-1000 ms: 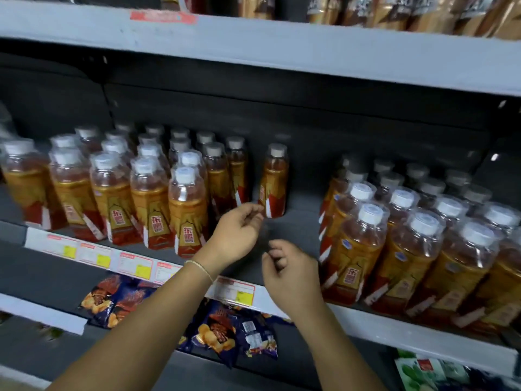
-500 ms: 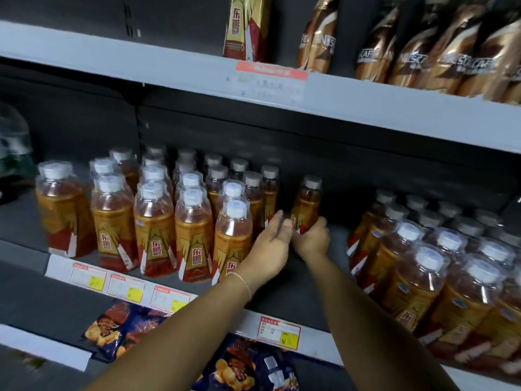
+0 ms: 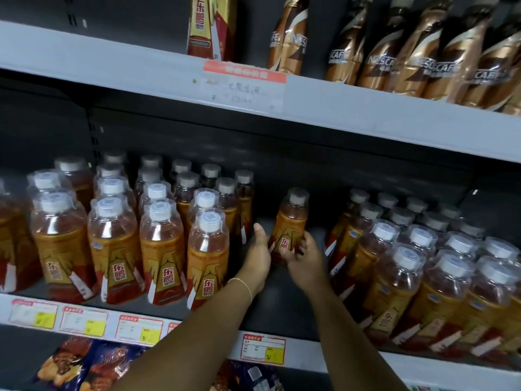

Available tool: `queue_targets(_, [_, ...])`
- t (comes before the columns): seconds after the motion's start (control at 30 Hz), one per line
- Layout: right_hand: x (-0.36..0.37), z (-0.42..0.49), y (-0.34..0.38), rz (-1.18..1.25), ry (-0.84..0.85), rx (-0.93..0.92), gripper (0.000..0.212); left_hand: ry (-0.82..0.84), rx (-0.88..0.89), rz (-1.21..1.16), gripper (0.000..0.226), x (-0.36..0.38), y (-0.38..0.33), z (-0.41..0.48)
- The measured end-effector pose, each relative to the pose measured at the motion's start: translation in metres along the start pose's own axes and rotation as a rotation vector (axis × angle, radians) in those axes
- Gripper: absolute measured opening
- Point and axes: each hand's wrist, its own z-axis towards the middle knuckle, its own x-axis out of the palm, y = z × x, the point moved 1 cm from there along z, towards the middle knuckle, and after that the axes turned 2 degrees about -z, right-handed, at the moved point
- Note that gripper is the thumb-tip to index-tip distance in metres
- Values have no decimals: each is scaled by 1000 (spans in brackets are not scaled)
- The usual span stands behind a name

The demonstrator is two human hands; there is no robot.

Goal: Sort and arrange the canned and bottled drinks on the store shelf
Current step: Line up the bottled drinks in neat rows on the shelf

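I see the right hand (image 3: pixel 306 259) curled round the lone orange drink bottle (image 3: pixel 291 221), far back on the middle shelf (image 3: pixel 282 301). The left hand (image 3: pixel 259 251) is flat, just left of it.

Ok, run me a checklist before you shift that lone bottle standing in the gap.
1. Right hand grips the lone bottle low down: ok.
2. Bottle upright, cap on: ok.
3. Left hand open at its left side, actually touching it: cannot tell.
4. Bare shelf floor in front of it: ok.
5. Left rows and right rows all standing: ok.
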Motion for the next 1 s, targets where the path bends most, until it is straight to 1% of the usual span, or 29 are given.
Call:
queue_targets(0.07, [0, -3, -3, -13, -124, 6, 47, 7, 2, -4, 69, 3, 6, 5])
queue_targets(0.13, [0, -4, -5, -38, -204, 8, 52, 21, -3, -50, 69, 7, 10, 7])
queue_targets(0.2, [0, -3, -5, -39, -201, 12, 57, 48, 5, -102, 72, 7, 15, 10])
queue_targets(0.27, [1, 1, -3, -105, -182, -3, 62, 74, 5, -125, 78, 5, 14, 13])
queue_targets(0.33, [2, 6, 0, -183, -208, -15, 63, 98, 28, -135, 80, 3, 10, 13])
queue_targets(0.4, [5, 10, 3, -224, -243, -27, 62, 78, 43, -151, 76, 1, 9, 13])
queue_targets(0.43, [6, 13, 6, -232, -246, -32, 61, 44, 73, -108, 68, -1, 11, 12])
queue_targets(0.47, [7, 17, 8, -237, -242, -29, 59, 4, 129, -7, 55, -2, 13, 11])
queue_targets(0.5, [8, 21, 9, -240, -236, -21, 58, -44, 212, 151, 39, -5, 16, 9])
queue_targets(0.53, [8, 27, 11, -240, -229, -8, 57, -94, 319, 330, 24, -8, 18, 6])
queue_targets(0.57, [8, 31, 12, -237, -220, 6, 58, -134, 441, 497, 16, -10, 19, 2])
queue_targets(0.6, [7, 34, 12, -231, -209, 20, 60, -153, 570, 631, 18, -11, 20, -3])
queue_targets(0.67, [7, 39, 12, -234, -190, 35, 65, -125, 752, 771, 26, -10, 17, -16])
queue_targets(0.8, [8, 38, 13, -268, -162, 38, 63, -33, 974, 885, 28, -16, 2, -50])
queue_targets(0.9, [12, 30, 21, -332, -173, 101, 67, 0, 1081, 888, 25, -33, -17, -80])
queue_targets(0.93, [15, 22, 26, -319, -191, 92, 68, 9, 1111, 869, 24, -38, -25, -90])
queue_targets(0.97, [17, 12, 30, -266, -194, 52, 63, 14, 1141, 840, 22, -42, -34, -99])
queue_targets(1.0, [20, 1, 34, -203, -170, -17, 49, 6, 1176, 804, 22, -46, -43, -109])
